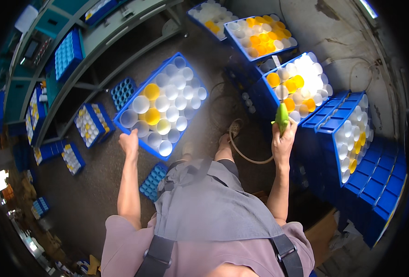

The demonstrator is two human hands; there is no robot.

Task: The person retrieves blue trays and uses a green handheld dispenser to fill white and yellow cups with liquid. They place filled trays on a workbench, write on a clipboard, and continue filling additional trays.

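Note:
My left hand (129, 143) is closed on the near left corner of a blue crate (151, 151). That crate is tilted and holds several open round cups, mostly translucent white with a few yellow ones (152, 116). In my right hand (284, 141) is a green air blow gun (282, 114), its nozzle pointing away from me. A beige hose (250, 160) loops down from near that hand toward the floor. Just beyond the blow gun is another crate of white and yellow cups (273, 80). Whether air is blowing cannot be seen.
Stacked blue crates (324, 113) stand on the right against a grey wall (352, 37). Farther back is another cup-filled crate (248, 54). A long metal bench (121, 32) runs along the left. Light-blue trays (123, 93) and crates of cups (88, 124) are on the floor.

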